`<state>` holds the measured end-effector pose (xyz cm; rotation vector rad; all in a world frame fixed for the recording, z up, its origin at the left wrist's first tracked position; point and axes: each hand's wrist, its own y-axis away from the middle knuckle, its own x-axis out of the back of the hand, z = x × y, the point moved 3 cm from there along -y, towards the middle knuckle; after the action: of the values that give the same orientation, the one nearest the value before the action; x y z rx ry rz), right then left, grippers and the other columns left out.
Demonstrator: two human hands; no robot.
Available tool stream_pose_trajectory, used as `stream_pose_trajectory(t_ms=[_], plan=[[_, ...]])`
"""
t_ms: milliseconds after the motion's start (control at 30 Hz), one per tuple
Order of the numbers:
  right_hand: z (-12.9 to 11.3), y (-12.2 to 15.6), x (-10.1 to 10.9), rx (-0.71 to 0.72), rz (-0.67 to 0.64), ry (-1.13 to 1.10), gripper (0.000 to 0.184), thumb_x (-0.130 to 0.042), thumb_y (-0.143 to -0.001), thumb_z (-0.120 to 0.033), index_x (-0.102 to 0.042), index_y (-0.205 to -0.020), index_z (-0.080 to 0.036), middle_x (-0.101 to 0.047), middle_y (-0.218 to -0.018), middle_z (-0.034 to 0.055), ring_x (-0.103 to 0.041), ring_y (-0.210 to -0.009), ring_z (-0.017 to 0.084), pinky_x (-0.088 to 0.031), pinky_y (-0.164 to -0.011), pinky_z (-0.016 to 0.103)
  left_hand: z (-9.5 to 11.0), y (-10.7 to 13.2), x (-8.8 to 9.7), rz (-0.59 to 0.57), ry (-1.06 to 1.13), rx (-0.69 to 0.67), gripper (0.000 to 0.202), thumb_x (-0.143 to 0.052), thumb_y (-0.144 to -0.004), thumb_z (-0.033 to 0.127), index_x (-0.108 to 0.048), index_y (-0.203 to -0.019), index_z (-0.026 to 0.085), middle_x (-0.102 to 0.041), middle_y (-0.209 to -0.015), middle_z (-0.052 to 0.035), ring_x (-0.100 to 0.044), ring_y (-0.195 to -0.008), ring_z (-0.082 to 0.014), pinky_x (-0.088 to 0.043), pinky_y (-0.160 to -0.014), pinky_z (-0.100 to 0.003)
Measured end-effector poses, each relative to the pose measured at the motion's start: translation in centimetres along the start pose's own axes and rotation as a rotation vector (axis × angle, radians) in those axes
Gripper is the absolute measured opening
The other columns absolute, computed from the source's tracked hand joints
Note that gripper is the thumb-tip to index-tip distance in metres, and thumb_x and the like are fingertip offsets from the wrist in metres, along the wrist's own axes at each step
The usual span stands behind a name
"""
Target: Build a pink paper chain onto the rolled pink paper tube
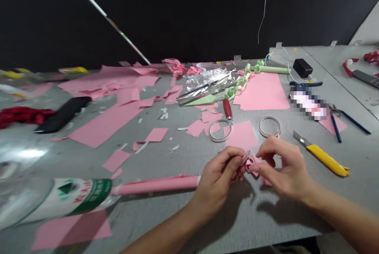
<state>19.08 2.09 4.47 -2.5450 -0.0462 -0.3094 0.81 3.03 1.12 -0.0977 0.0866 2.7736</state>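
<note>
My left hand (219, 175) is closed, thumb and fingers pinching a small folded and curled piece of pink paper (253, 166). Facing it, my right hand (281, 167) has its thumb and index finger at the other side of the same pink paper, bent around its edge. A pink rolled paper tube (156, 186) runs leftward from behind my left hand to a plastic bottle (85, 194) lying on its side. Whether my left fingers also touch the tube is hidden. Just beyond my hands lies a pink paper square (241, 134).
Two tape-like rings (270, 127) and a red-handled tool (227, 108) lie ahead. To the right are a yellow utility knife (327, 160), blade out, and blue-handled pliers (351, 121). Green curled paper (237, 90), crumpled foil (205, 80) and pink sheets (263, 92) lie farther back.
</note>
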Motion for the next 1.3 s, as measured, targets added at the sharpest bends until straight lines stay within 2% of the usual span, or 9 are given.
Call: stream_pose_trajectory(t_ms=[100, 200, 333, 567, 800, 933, 1067, 1133, 1300], plan=[[-0.4, 0.8, -0.7, 0.107, -0.017, 0.120, 0.016, -0.082, -0.093, -0.028, -0.069, -0.093, -0.019, -0.063, -0.073, -0.0012, -0.050, -0.058, 0.012, -0.040, -0.054, 0.027, 0.1, 0.3, 0.2, 0.040, -0.168, -0.084, 0.035, -0.063, -0.107, 0.052, -0.072, -0.096, 0.020, -0.063, -0.076, 0.0005, -0.054, -0.068, -0.0153, -0.041, -0.065, -0.027], [-0.2, 1.0, -0.9, 0.068, -0.035, 0.152, 0.006, -0.072, -0.097, -0.019, -0.067, -0.093, -0.019, -0.063, -0.075, -0.0007, -0.052, -0.059, 0.012, -0.042, -0.055, 0.027, -0.3, 0.4, 0.1, 0.047, -0.226, -0.108, 0.034, -0.060, -0.109, 0.050, -0.073, -0.098, 0.020, -0.063, -0.077, 0.0006, -0.054, -0.068, -0.0151, -0.042, -0.064, -0.026], [-0.2, 0.6, -0.7, 0.007, -0.068, 0.100, 0.015, -0.060, -0.096, -0.008, -0.067, -0.088, -0.019, -0.064, -0.074, -0.0006, -0.055, -0.060, 0.012, -0.044, -0.057, 0.026, -1.0, 0.3, 0.0, 0.020, -0.102, -0.049, 0.036, -0.061, -0.108, 0.053, -0.070, -0.097, 0.019, -0.057, -0.073, 0.0022, -0.049, -0.067, -0.0140, -0.040, -0.063, -0.025], [0.2, -0.1, -0.1, -0.113, -0.042, -0.025, 0.017, -0.063, -0.098, -0.013, -0.069, -0.084, -0.019, -0.065, -0.073, -0.0017, -0.056, -0.061, 0.011, -0.044, -0.057, 0.024, -0.7, 0.1, -0.2, -0.082, 0.099, 0.054, 0.046, -0.079, -0.094, 0.062, -0.075, -0.088, 0.017, -0.055, -0.071, 0.0017, -0.043, -0.064, -0.0110, -0.034, -0.059, -0.023], [1.2, -0.5, 0.6, -0.184, -0.014, 0.018, 0.015, -0.064, -0.099, -0.018, -0.076, -0.091, -0.018, -0.068, -0.075, -0.0006, -0.058, -0.064, 0.012, -0.045, -0.059, 0.026, -1.1, 0.0, -0.3, -0.130, 0.195, 0.112, 0.047, -0.075, -0.097, 0.062, -0.078, -0.091, 0.016, -0.052, -0.062, 0.0031, -0.040, -0.056, -0.0096, -0.027, -0.055, -0.024], [3.1, -0.3, 0.6, -0.212, -0.050, 0.150, 0.032, -0.054, -0.100, -0.010, -0.084, -0.106, -0.020, -0.071, -0.090, 0.0050, -0.064, -0.077, 0.017, -0.049, -0.068, 0.031, -1.2, 0.0, -0.2, -0.125, 0.220, 0.103, 0.046, -0.073, -0.099, 0.062, -0.078, -0.094, 0.016, -0.051, -0.060, 0.0034, -0.041, -0.057, -0.0098, -0.026, -0.056, -0.025], [4.0, -0.2, 0.8, -0.227, -0.029, 0.246, 0.049, -0.050, -0.089, 0.002, -0.086, -0.109, -0.026, -0.069, -0.124, 0.0110, -0.066, -0.113, 0.026, -0.053, -0.097, 0.045, -0.9, 0.0, -0.2, -0.116, 0.227, 0.104, 0.045, -0.076, -0.097, 0.062, -0.076, -0.094, 0.016, -0.051, -0.061, 0.0042, -0.042, -0.056, -0.0092, -0.026, -0.057, -0.025], [3.5, -0.4, 1.0, -0.215, -0.022, 0.181, 0.041, -0.055, -0.092, -0.002, -0.084, -0.109, -0.026, -0.071, -0.125, 0.0108, -0.066, -0.116, 0.027, -0.053, -0.100, 0.047, -0.7, -0.1, -0.3, -0.101, 0.225, 0.093, 0.044, -0.078, -0.095, 0.060, -0.074, -0.094, 0.017, -0.053, -0.064, 0.0043, -0.043, -0.057, -0.0091, -0.029, -0.057, -0.025], [1.3, -1.1, 0.6, -0.206, -0.238, -0.185, 0.009, -0.077, -0.096, -0.021, -0.082, -0.104, -0.023, -0.077, -0.095, 0.0043, -0.070, -0.084, 0.019, -0.056, -0.076, 0.034, -0.2, -0.3, -0.3, -0.091, 0.147, 0.054, 0.039, -0.076, -0.098, 0.056, -0.073, -0.092, 0.017, -0.057, -0.070, 0.0021, -0.047, -0.062, -0.0109, -0.034, -0.059, -0.025]])
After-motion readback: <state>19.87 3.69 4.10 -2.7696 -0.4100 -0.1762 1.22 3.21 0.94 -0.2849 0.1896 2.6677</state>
